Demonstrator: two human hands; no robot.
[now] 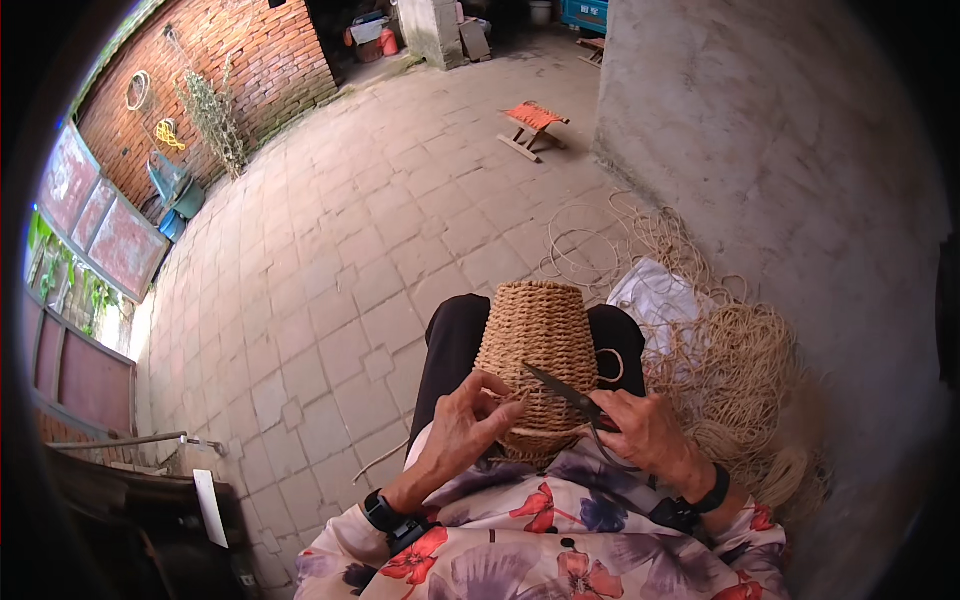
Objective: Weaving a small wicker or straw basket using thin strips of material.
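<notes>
A woven straw-coloured cord basket (537, 325) rests on my lap between my knees, its narrower end pointing away from me. My right hand (640, 430) grips a pair of dark scissors (560, 388), whose blades point left across the basket's side. Against the basket's left side, my left hand (470, 415) is closed in a pinch; whatever sits between its fingertips is too small to make out. A loose loop of cord (612, 366) curls out at the basket's right. Another cord end (380, 463) sticks out beyond my left wrist.
To my right, a large tangled heap of cord (745, 375) lies with a white sack (655, 295) beside a grey wall (780, 130). Ahead on the paved floor (300, 290) stands a low folding stool (535, 118) with an orange seat. A dark piece of furniture (150, 500) is at lower left.
</notes>
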